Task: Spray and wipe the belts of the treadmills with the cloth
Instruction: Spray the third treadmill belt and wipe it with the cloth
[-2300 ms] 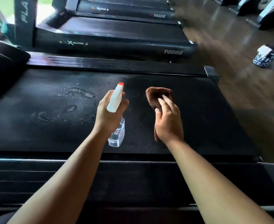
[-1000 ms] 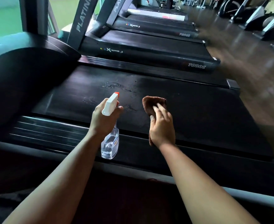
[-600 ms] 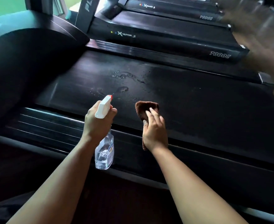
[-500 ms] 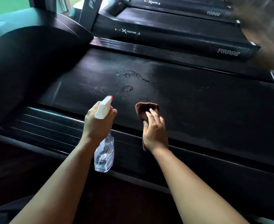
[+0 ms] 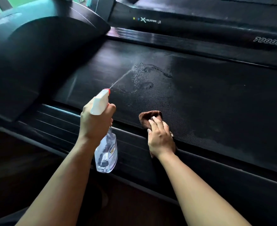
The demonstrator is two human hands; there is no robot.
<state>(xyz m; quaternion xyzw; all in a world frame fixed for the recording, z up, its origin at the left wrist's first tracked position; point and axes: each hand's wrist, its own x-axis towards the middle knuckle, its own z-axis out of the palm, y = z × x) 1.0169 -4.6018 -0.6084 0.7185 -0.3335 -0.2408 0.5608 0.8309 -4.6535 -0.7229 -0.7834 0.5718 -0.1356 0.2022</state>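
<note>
The left hand (image 5: pixel 95 123) grips the spray bottle (image 5: pixel 106 152), a thin jet reaching the belt (image 5: pixel 216 98) (already wet there). Just right of the bottle, the right hand (image 5: pixel 160 139) clutches the brown cloth (image 5: pixel 148 117) at the belt's near edge.

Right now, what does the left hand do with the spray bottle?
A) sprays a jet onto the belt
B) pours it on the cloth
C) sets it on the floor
A: the left hand grips the spray bottle, and a thin jet flies from it to the belt.
</note>
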